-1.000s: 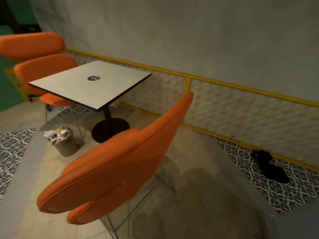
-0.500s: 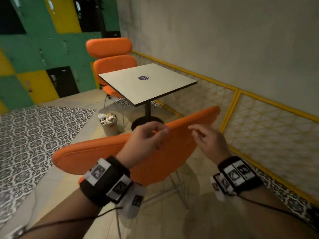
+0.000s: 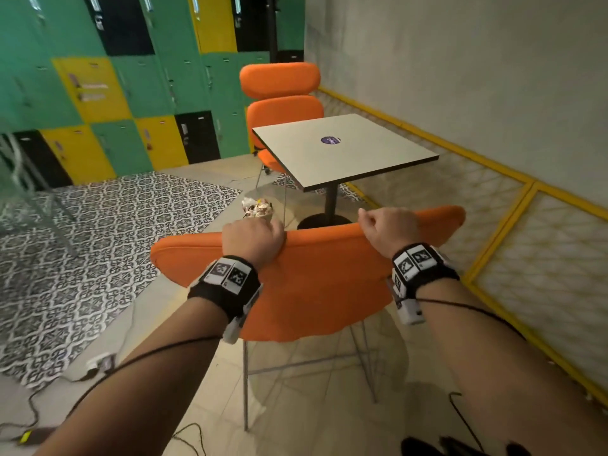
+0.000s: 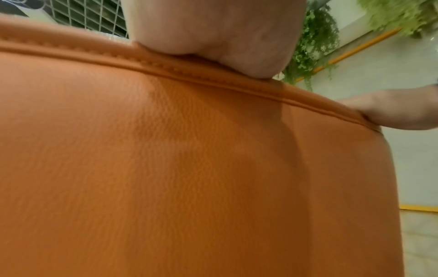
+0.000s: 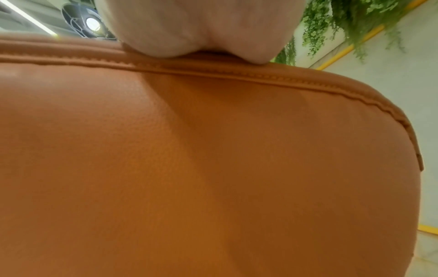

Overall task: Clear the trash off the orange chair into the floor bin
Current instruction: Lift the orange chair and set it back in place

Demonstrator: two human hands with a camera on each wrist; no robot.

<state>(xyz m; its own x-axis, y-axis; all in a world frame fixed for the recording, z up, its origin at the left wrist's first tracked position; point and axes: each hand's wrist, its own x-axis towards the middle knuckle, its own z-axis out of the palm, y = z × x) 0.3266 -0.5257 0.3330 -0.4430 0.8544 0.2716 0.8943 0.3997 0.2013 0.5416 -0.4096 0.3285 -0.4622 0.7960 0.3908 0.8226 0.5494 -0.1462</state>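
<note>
Both hands grip the top edge of the orange chair (image 3: pixel 316 278). In the head view the left hand (image 3: pixel 251 236) curls over the rim near the left end of the backrest, fingers hooked down the far side, and the right hand (image 3: pixel 388 227) does the same further right, knuckles up. The backrest's long axis runs left to right across the view, rising toward the right. Its back faces the person, so the chair faces away, toward the bench (image 3: pixel 342 149). The seat is hidden behind the backrest, so whether any trash lies on it cannot be told.

The floor bin (image 3: pixel 258 210) stands on the tiled floor beyond the chair, just above the left hand in the head view and left of the bench's black pedestal. Crumpled pale trash is heaped in its mouth. A second orange chair (image 3: pixel 283 93) sits at the bench's far side, in front of green, yellow and black lockers (image 3: pixel 108 93).

The wrist views add what the head view lacks: the grained orange upholstery (image 4: pixel 189 168) and its stitched seam up close, with the heel of each palm pressed on the rim. The left wrist view also catches the right hand (image 4: pixel 391 112) on the same edge. Hanging green foliage (image 5: pixel 355 22) shows overhead in both.
</note>
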